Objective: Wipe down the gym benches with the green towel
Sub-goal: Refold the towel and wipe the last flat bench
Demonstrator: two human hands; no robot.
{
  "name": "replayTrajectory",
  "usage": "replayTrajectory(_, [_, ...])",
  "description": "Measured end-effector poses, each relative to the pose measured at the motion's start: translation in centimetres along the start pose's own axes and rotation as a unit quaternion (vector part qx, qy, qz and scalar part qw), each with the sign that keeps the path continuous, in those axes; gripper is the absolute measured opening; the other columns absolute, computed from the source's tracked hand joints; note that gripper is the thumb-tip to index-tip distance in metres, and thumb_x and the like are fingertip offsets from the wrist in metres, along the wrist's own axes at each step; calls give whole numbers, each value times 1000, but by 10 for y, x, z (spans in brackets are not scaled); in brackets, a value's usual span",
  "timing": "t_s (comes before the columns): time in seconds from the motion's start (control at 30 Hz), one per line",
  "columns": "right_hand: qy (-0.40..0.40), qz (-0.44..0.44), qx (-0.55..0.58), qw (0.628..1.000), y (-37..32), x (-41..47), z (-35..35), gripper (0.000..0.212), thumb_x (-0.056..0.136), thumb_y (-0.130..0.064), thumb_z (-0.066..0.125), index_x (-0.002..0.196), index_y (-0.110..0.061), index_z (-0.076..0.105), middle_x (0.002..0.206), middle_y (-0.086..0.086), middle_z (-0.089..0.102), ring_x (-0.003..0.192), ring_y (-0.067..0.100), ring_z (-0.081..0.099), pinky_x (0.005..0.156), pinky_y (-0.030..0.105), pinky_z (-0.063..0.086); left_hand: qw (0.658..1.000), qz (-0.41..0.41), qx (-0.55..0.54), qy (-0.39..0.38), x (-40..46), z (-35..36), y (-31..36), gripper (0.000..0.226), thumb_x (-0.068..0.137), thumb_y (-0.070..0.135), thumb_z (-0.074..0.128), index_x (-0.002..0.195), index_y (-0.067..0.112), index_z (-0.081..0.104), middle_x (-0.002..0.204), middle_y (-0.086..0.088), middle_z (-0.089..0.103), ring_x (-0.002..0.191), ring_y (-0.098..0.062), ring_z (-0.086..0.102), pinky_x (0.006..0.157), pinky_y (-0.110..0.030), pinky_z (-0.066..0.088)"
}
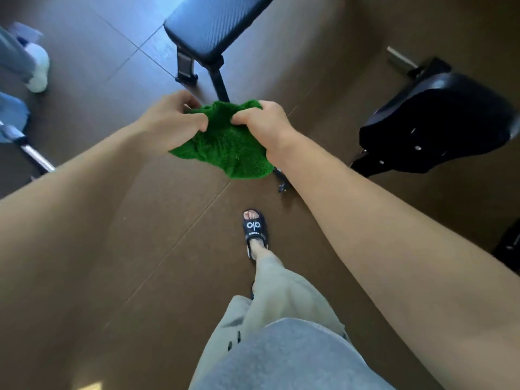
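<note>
The green towel (225, 147) hangs crumpled between both hands above the brown floor. My left hand (171, 119) pinches its upper left edge, and my right hand (264, 122) grips its upper right edge. A dark blue padded gym bench (213, 23) stands just beyond the hands, its black metal leg (221, 83) reaching down behind the towel. At the right sits a second piece of equipment with a black padded seat (439, 119), seen partly from below.
Another person's white shoe (38, 70) and blue trouser leg show at the far left, beside a metal bar (36, 157). My own foot in a black slide sandal (254, 232) steps forward on the brown floor tiles (168, 220). A metal post (399, 59) lies at the upper right.
</note>
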State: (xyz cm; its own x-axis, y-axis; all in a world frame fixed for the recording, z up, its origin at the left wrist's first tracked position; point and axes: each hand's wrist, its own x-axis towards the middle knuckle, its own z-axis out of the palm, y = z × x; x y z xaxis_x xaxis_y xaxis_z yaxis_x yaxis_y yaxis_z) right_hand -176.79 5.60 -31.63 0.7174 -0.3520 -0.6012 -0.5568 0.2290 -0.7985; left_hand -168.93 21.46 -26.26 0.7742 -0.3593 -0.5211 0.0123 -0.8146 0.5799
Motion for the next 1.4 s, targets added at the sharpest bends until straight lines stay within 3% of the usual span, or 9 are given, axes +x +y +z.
replayTrajectory(0.37, [19,56,20,998,-106,182,140,14,79,-13,78,90,-7,71,98,25,77,92,42,75,90,58,61,999,-7,37,-36,213,-156,-39,18,91,22,62,109,23,59,111,-7,71,83,-22,59,68,-30,46])
replayTrajectory(0.57, [49,71,62,994,-165,267,232,14,84,-8,76,96,-5,72,100,24,76,93,40,75,90,55,61,997,21,47,-59,324,-253,-68,7,91,22,61,96,23,57,93,-7,68,67,-20,51,64,-30,41])
replayTrajectory(0.73, [63,94,85,990,-204,329,284,25,78,-16,80,98,-4,74,94,20,78,87,37,77,85,57,63,990,31,93,-98,410,-315,-74,13,93,23,58,105,20,60,90,-4,66,76,-19,56,64,-29,43])
replayTrajectory(0.87, [87,120,118,982,-224,385,304,27,68,-22,83,91,-10,76,89,15,80,85,34,78,84,57,63,981,40,124,-146,486,-341,-71,13,93,24,59,106,21,60,98,-7,71,79,-23,61,65,-32,47])
replayTrajectory(1.0, [102,149,128,975,-231,456,321,41,62,-26,82,99,-8,77,96,15,79,90,35,77,87,55,63,972,53,162,-164,568,-350,-78,12,95,21,59,107,24,58,102,-7,69,80,-26,64,67,-34,51])
replayTrajectory(1.13, [97,190,144,966,-208,536,352,82,38,-41,82,114,-12,72,111,14,75,100,37,73,96,56,58,958,79,217,-169,645,-352,-99,15,99,19,58,112,26,56,103,-8,64,77,-25,61,57,-31,46])
replayTrajectory(1.3, [85,258,197,942,-179,616,396,79,36,-26,77,112,-9,72,106,15,77,94,36,76,90,56,61,932,121,282,-193,743,-350,-133,24,98,17,60,121,22,59,106,-10,60,92,-29,57,71,-32,42])
replayTrajectory(1.4, [120,281,235,923,-166,666,421,88,37,-24,79,123,-11,64,118,14,72,98,32,74,89,50,61,918,143,292,-228,807,-340,-156,25,97,18,60,121,21,59,102,-11,61,85,-29,56,59,-29,39])
